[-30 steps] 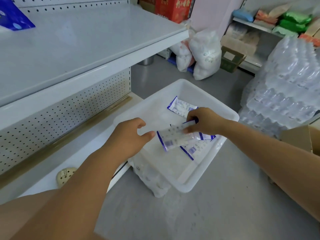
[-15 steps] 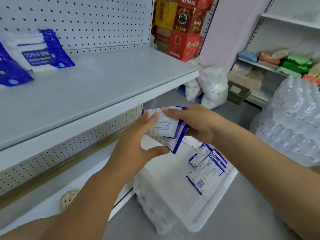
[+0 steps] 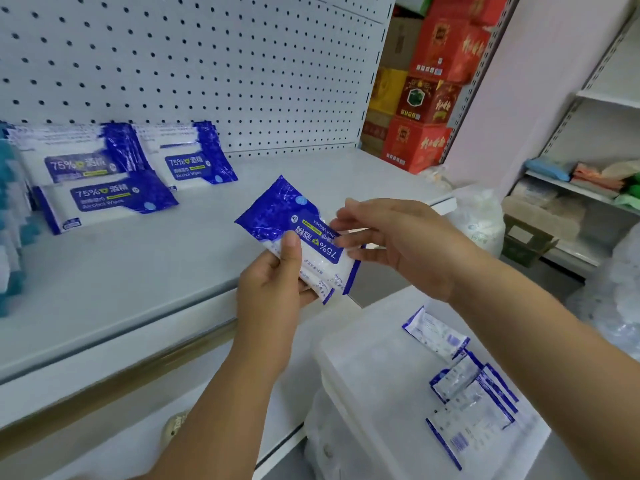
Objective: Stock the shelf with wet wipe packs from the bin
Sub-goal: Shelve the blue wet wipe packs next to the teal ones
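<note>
My left hand (image 3: pixel 273 289) grips the held pack (image 3: pixel 277 213) at its lower end, with the thumb pressed on the printed face and the fingers curled beneath. The pack is tilted, its label upside down to me, above the front edge of the shelf (image 3: pixel 138 271). My right hand (image 3: pixel 401 244) has its fingers extended, and the fingertips touch the pack's right edge. Stocked packs (image 3: pixel 104 174) stand at the shelf's back left. Loose packs (image 3: pixel 467 393) lie in the bin (image 3: pixel 363 341), below the shelf's front edge.
</note>
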Tool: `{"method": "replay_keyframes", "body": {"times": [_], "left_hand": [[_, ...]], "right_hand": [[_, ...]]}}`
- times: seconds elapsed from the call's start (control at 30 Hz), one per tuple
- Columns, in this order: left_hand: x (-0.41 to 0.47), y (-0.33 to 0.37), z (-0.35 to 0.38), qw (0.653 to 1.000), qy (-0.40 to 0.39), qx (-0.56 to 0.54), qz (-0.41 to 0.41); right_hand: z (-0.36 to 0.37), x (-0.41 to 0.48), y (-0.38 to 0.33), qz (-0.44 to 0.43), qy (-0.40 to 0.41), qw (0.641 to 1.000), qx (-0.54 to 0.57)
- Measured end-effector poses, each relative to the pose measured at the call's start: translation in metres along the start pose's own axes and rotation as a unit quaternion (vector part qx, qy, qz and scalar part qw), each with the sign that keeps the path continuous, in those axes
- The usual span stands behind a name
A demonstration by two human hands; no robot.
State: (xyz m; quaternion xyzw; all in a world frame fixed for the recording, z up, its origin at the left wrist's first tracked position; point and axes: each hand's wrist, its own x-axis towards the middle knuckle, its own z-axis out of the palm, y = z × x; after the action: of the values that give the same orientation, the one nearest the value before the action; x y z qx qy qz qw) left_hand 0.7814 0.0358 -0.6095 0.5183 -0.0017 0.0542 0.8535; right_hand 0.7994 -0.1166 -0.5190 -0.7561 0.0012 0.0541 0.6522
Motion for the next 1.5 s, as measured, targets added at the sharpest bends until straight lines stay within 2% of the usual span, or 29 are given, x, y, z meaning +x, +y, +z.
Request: {"method": "replay_keyframes", "body": {"times": [0.1,0.23,0.37,0.5,0.63,0.77,0.9,1.0,1.07,1.33,1.43,1.5], "left_hand": [[0.006,0.015,-0.007,0.998,0.040,-0.054,0.009],[0.011,0.031,-0.020,0.993,0.081,-0.068,0.058],[0.014,0.055,-0.037,0.987,0.085,-0.049,0.130],[0.037,0.083,-0.053,0.981,0.117,-0.028,0.152],[0.083,0.115,-0.069,0.951,0.179,0.116,0.222],[0.115,0.122,-0.092,0.915,0.207,0.209,0.276],[0.120,0.101,-0.113,0.895,0.248,0.234,0.287],[0.124,0.100,-0.116,0.892,0.274,0.213,0.290],[0.128,0.098,-0.119,0.885,0.292,0.218,0.290],[0.140,0.094,-0.128,0.892,0.326,0.174,0.259],[0.143,0.096,-0.133,0.880,0.357,0.170,0.263],[0.145,0.096,-0.135,0.876,0.365,0.182,0.257]], "right_hand": [[0.023,0.014,-0.005,-0.079,0.042,0.993,-0.073],[0.056,0.033,-0.013,-0.134,0.042,0.983,-0.119],[0.084,0.048,-0.026,-0.184,-0.008,0.971,-0.150],[0.110,0.075,-0.050,-0.191,-0.076,0.964,-0.170],[0.129,0.120,-0.076,-0.191,-0.158,0.950,-0.191],[0.151,0.174,-0.076,-0.149,-0.199,0.967,-0.054],[0.167,0.216,-0.059,-0.074,-0.134,0.980,0.129],[0.173,0.232,-0.042,-0.046,-0.102,0.958,0.263],[0.175,0.239,-0.026,-0.034,-0.086,0.946,0.310],[0.175,0.242,-0.001,-0.090,-0.035,0.979,0.178],[0.172,0.241,0.001,-0.080,0.017,0.983,0.163],[0.168,0.243,0.003,-0.097,0.057,0.988,0.108]]}}
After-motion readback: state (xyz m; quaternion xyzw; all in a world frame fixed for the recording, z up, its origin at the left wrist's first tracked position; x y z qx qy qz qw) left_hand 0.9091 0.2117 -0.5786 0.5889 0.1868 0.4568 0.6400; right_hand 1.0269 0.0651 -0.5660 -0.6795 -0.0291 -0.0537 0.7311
